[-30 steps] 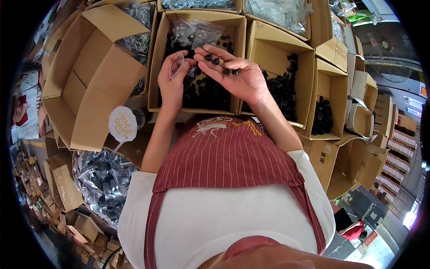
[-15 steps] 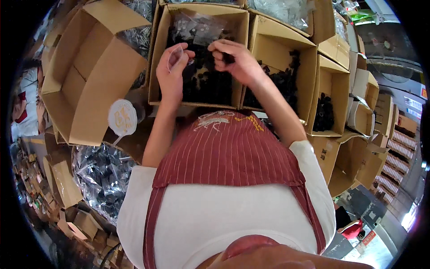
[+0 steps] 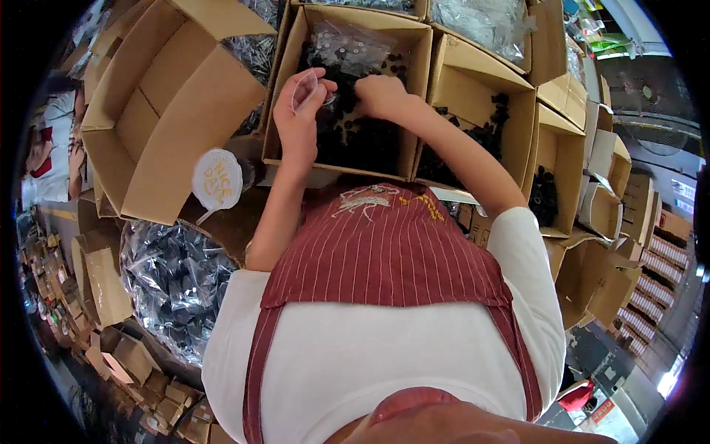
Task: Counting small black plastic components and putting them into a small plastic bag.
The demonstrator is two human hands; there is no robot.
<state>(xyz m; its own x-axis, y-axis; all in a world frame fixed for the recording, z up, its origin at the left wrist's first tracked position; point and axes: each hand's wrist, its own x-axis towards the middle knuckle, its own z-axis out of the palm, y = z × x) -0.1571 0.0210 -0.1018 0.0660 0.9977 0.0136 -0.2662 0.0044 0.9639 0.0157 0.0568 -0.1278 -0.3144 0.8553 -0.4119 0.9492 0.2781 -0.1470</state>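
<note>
My left hand [image 3: 299, 122] is closed on a small clear plastic bag [image 3: 304, 92], whose mouth stands open above the fingers. Just to its right, my right hand [image 3: 381, 97] bends down over the small black parts [image 3: 362, 144] in a cardboard box [image 3: 423, 81]. Its fingers are curled and their tips point into the pile, so anything between them is hidden. A larger clear bag [image 3: 347, 48] of small dark and pale pieces lies on the parts at the far side of that box.
Cardboard boxes with black parts [image 3: 484, 137] stand to the right. An open, tilted carton [image 3: 174, 126] is at the left, near a round white fan [image 3: 217, 180]. Filled clear bags [image 3: 174, 288] are heaped at lower left. Another person [image 3: 55, 148] sits at far left.
My right hand has come down and slightly left over the black parts from a raised pinch. My left hand still holds the small bag. The whole view has shifted a little.
</note>
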